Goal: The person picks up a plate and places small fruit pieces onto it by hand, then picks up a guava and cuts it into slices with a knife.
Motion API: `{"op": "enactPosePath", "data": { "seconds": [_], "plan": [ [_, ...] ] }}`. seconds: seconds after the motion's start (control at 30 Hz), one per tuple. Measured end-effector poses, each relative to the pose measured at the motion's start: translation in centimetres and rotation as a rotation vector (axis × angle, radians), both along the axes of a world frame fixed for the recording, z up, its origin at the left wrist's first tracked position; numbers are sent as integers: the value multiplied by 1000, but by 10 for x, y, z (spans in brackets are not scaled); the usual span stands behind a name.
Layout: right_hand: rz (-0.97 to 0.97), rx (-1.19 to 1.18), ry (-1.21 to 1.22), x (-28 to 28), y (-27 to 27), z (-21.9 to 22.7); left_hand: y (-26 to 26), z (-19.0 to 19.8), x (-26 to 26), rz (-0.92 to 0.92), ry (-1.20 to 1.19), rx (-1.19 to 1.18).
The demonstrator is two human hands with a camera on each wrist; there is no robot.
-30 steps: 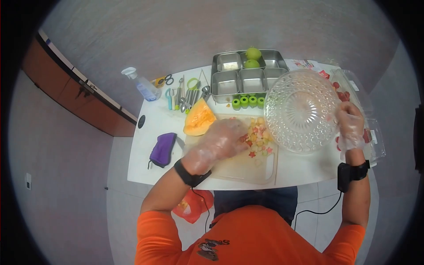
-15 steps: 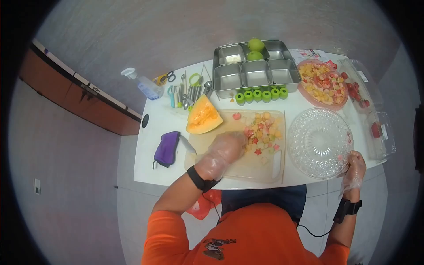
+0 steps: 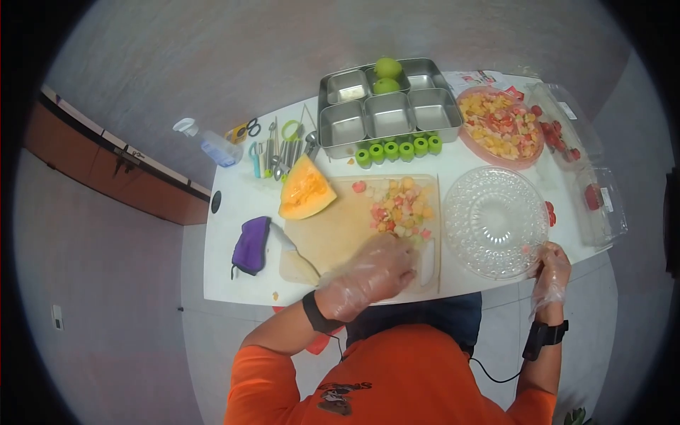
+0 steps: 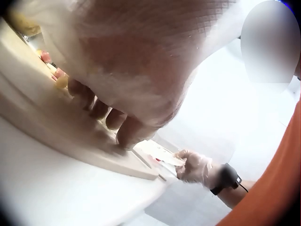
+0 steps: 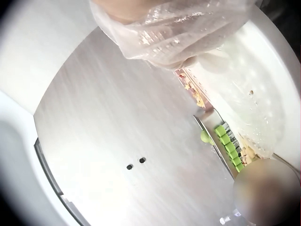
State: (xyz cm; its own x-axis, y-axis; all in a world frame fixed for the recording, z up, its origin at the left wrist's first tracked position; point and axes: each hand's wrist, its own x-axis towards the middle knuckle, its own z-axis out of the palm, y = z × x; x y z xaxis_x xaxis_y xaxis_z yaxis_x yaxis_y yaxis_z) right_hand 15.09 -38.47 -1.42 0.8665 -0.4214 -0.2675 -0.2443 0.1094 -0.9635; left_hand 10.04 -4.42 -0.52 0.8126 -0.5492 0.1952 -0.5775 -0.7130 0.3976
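My gloved left hand [image 3: 375,273] is low over the front of the cutting board [image 3: 329,244]. Its fingers [image 4: 123,133] bend down, tips right at the board's surface, in the left wrist view. Just beyond it lies a loose pile of small cut fruit pieces [image 3: 402,205], some star-shaped. At the right, the gloved right hand [image 3: 551,273] pinches the near-right rim of a round clear patterned plate [image 3: 489,244]. In the right wrist view the plate [image 5: 263,106] spreads out past the glove. A large wedge of orange melon [image 3: 306,190] lies on the board's far-left corner.
Behind the board stands a steel tray [image 3: 333,145] with compartments, green fruits in one. Green-topped cutters [image 3: 391,151] line its front. A pink bowl of fruit pieces [image 3: 499,127] and plastic strawberry boxes [image 3: 602,219] sit right; a purple cloth item [image 3: 251,244] and a spray bottle [image 3: 216,145] left.
My right hand has brought the clear plate nearer to me, uncovering the pink fruit bowl. The left hand has moved from left of the fruit pile to its near side.
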Motion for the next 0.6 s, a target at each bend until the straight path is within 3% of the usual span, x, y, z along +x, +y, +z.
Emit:
{"op": "enactPosePath", "data": {
  "seconds": [0.1, 0.2, 0.27, 0.37, 0.47, 0.6],
  "plan": [
    [41, 7, 45, -5, 3, 0, 12, -3, -1, 117, -46, -8],
    [247, 57, -51, -14, -4, -5, 12, 2, -4, 150, -58, -12],
    [348, 47, 11, -14, -16, -8, 8, 2, -5, 152, -71, -30],
    [228, 7, 155, -17, -4, 12, 0, 19, -21, 216, -207, -150],
    [452, -15, 358, -13, -14, 22, -5, 25, -36, 244, -191, -206],
    [439, -243, 412, 3, -38, 37, -1, 27, -52, 282, -193, -196]
  ]
}}
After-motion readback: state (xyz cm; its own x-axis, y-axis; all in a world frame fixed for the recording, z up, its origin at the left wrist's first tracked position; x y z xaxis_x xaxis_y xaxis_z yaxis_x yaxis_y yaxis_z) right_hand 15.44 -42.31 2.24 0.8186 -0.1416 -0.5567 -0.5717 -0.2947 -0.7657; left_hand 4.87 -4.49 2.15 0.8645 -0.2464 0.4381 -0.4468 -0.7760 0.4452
